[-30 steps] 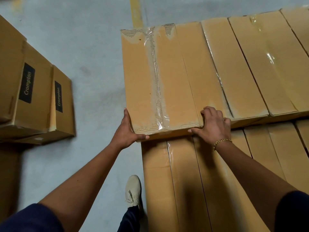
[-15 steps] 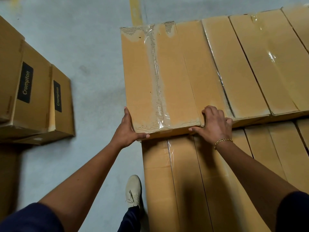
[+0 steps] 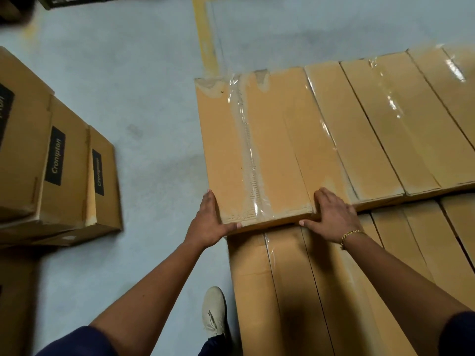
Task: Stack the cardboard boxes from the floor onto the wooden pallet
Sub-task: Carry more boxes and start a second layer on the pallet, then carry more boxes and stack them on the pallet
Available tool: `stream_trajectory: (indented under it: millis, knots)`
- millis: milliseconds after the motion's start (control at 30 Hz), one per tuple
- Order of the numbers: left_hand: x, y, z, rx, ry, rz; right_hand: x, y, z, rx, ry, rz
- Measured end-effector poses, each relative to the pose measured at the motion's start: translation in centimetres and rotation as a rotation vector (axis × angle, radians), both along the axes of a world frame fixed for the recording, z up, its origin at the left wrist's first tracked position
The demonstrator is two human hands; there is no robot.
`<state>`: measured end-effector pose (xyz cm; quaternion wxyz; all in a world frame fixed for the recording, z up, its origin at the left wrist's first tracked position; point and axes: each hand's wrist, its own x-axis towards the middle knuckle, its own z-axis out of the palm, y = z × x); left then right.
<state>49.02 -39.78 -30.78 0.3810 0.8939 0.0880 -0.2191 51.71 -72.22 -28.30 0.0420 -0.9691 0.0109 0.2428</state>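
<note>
Box (image 3: 223,150) maybe rightward, long axis away

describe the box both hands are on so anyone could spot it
Start at the upper layer of cardboard boxes on the right. The box is its leftmost, beside grey floor. Only it has the left hand and right hand at its near corners.
</note>
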Motion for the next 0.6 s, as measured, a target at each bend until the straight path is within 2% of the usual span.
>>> stream_trajectory:
  millis: [100, 267, 467, 600]
  knots:
    - [-0.5, 0.1, 3.8, 0.218, 0.041, -0.066, -1.1, 0.9, 3.9, 0.061, 0.037, -0.07]
    - [-2.5, 1.1, 13.6, 0.382, -0.036, -0.173, -4.1, 3.5, 13.4, 0.145, 0.006, -0.06]
    - [-11.1, 1.2, 28.2, 0.458, -0.16, -0.16, -11.1, 6.7, 26.1, 0.213, -0.072, 0.082]
    - [-20.4, 0.8, 36.8, 0.466, -0.292, -0.04, -17.7, 8.4, 33.5, 0.268, -0.154, 0.216]
